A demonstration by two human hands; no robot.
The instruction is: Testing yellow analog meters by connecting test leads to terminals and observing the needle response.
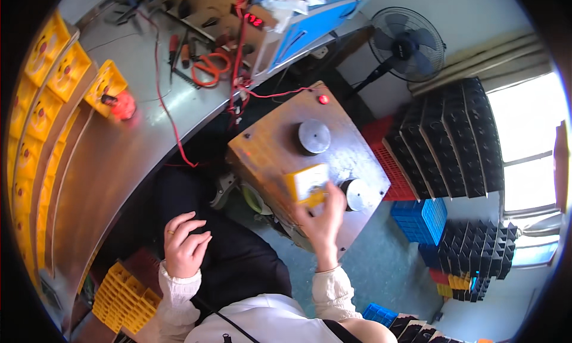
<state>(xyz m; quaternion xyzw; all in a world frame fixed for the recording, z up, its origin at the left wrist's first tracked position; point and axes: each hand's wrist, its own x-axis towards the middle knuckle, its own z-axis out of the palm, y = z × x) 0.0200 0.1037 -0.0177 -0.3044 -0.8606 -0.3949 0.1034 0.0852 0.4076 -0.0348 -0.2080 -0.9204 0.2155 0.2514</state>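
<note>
My right hand (322, 221) has its fingers on a yellow square piece with a white face (307, 179), apparently a panel meter, gripping its lower right part; its details are too small to read. It is over a metal-topped machine (268, 152), just left of a short silver cylinder (359, 195). A second cylinder (314, 136) stands farther back, and a red button (323, 99) glows at the back corner. My left hand (186, 245) hangs over my dark-clad legs, fingers loosely bent and apart, holding nothing.
A steel bench (149, 128) curves along the left, bearing yellow trays (62, 75), tools (208, 69) and red wires. A blue-panelled device (292, 36), a standing fan (405, 44), stacked black partitioned trays (441, 137), a blue crate (417, 221) and more yellow trays (122, 292) surround me.
</note>
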